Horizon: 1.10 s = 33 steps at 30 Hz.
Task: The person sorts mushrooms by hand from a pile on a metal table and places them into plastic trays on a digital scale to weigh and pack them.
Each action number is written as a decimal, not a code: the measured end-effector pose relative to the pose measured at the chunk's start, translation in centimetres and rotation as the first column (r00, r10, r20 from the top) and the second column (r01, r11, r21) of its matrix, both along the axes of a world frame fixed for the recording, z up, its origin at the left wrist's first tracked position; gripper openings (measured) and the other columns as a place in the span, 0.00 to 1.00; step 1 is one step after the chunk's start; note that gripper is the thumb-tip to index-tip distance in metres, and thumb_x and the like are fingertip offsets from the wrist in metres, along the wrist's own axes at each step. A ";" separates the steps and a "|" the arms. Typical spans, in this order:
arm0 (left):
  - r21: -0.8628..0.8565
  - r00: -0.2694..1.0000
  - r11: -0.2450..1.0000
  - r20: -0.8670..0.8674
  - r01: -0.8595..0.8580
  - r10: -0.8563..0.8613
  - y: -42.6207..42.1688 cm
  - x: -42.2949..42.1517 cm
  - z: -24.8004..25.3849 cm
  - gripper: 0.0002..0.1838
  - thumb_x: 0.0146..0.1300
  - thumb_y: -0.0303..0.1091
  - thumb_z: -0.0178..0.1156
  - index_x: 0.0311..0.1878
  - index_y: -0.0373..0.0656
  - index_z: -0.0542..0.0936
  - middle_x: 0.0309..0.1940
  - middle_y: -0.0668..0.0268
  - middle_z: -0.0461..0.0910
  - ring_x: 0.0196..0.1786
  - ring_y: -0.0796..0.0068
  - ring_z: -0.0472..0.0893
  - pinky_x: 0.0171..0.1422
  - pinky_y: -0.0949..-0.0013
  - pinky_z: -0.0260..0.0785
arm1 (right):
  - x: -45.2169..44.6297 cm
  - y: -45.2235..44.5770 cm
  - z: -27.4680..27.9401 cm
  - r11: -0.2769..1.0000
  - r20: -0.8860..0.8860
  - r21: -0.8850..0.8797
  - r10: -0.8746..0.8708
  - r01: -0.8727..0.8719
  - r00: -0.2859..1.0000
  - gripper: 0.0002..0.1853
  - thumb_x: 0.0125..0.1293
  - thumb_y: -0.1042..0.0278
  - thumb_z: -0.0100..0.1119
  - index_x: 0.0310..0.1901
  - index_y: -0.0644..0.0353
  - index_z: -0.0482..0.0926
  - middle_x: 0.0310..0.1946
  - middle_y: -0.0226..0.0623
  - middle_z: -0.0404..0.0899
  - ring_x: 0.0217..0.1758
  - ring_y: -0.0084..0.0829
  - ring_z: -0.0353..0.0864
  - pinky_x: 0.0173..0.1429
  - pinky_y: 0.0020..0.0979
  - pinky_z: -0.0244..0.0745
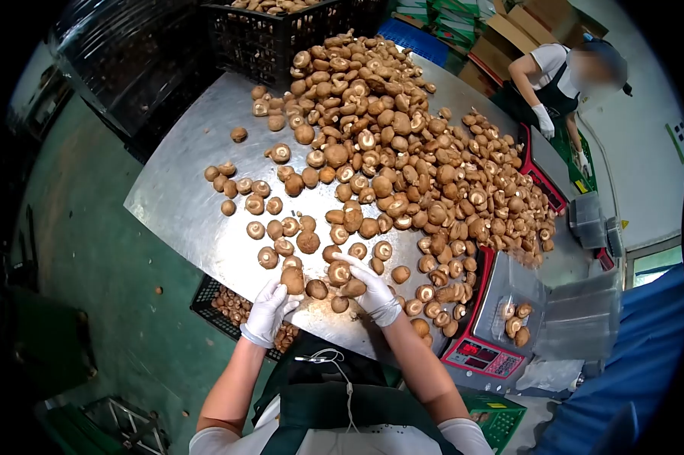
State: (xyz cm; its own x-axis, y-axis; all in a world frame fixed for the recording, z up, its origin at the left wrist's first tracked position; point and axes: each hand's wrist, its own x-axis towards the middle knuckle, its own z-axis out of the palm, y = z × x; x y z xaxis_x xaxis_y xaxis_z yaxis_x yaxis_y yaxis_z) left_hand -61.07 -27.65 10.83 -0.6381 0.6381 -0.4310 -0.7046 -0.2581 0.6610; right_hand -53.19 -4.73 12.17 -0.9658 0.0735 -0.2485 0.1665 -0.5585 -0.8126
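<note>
Both my hands wear white gloves and work at the near edge of a metal table (179, 163). Between the thumb and fingers of my left hand (268, 309) is a brown shiitake mushroom (293, 281). My right hand (368, 290) is curled around a shiitake mushroom with its pale underside up (339, 272); a second brown cap (352, 288) lies against its palm side. Two loose mushrooms, one of them a dark cap (316, 289), sit between my hands. Beyond them spreads a large heap of shiitake mushrooms (387, 129), with single ones scattered nearer me.
A red-framed scale (482, 356) at right bears a clear plastic tub (509, 303) with several mushrooms. Stacked clear tubs (581, 318) stand beside it. A black crate (255, 45) is at the back left, another crate (205, 299) below the edge. A co-worker (550, 83) stands by a second scale (547, 163).
</note>
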 end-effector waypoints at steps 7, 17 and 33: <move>0.263 0.984 0.963 0.178 -0.063 0.015 -2.3 -0.5 0.8 0.21 0.71 0.42 0.49 0.62 0.41 0.68 0.56 0.57 0.75 0.56 0.63 0.76 0.57 0.58 0.72 | 1.1 -0.1 0.8 0.965 -0.013 -0.263 -0.020 0.016 1.000 0.21 0.73 0.62 0.42 0.64 0.61 0.64 0.55 0.43 0.73 0.58 0.34 0.75 0.62 0.33 0.72; -0.551 0.276 0.644 -0.831 -0.530 -0.483 -3.7 -2.8 2.3 0.13 0.59 0.29 0.60 0.47 0.37 0.78 0.47 0.53 0.77 0.54 0.53 0.75 0.62 0.58 0.65 | -7.7 5.4 1.9 -0.084 0.049 0.994 -0.173 -0.064 0.984 0.19 0.63 0.62 0.56 0.55 0.52 0.72 0.43 0.45 0.76 0.47 0.46 0.77 0.49 0.41 0.75; -0.488 0.100 0.767 -0.863 -0.417 -0.495 7.9 -6.2 0.2 0.20 0.58 0.26 0.59 0.55 0.41 0.77 0.53 0.54 0.76 0.59 0.53 0.73 0.65 0.57 0.64 | 1.9 3.3 -0.8 0.178 -0.068 0.984 0.222 0.028 0.973 0.19 0.64 0.63 0.54 0.57 0.48 0.76 0.44 0.37 0.79 0.46 0.39 0.79 0.51 0.35 0.76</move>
State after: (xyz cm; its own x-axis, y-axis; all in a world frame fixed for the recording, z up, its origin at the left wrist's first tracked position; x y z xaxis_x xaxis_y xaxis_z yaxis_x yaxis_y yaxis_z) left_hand -67.24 -19.76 11.08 -0.7191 0.6289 0.2955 0.6344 0.4206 0.6485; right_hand -51.34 -1.44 11.39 -0.9947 0.0364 0.0961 -0.0410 0.7168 -0.6960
